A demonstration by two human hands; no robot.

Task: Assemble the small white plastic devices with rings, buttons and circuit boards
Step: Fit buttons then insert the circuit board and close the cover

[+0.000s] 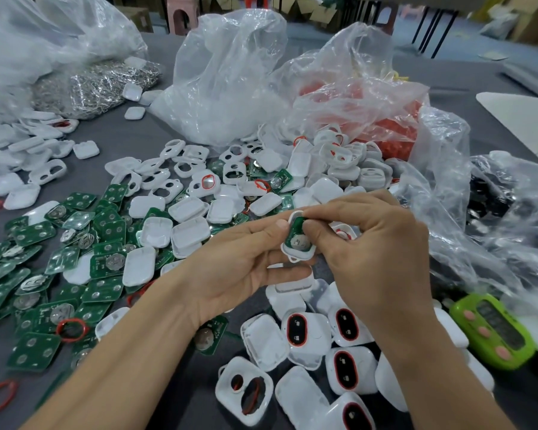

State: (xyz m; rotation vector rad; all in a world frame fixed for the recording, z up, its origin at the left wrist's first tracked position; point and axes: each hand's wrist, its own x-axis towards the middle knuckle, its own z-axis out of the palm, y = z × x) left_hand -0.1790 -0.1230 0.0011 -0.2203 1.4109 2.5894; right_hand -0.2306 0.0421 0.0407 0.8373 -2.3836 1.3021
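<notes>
I see both hands pinching one white shell (296, 254) mid-frame: left hand (239, 259) grips its edge, right hand (373, 252) presses the green circuit board (297, 240) in. Long axis points away from me, lug end nearest. Parts crowd all sides; bare table (114, 135) far left.

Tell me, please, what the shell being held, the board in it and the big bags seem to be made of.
Shell: moulded white plastic, smooth, slightly glossy. Board: green circuit laminate, apparently, carrying a shiny metal disc. Bags: thin clear plastic film, crinkled and glinting.
</notes>
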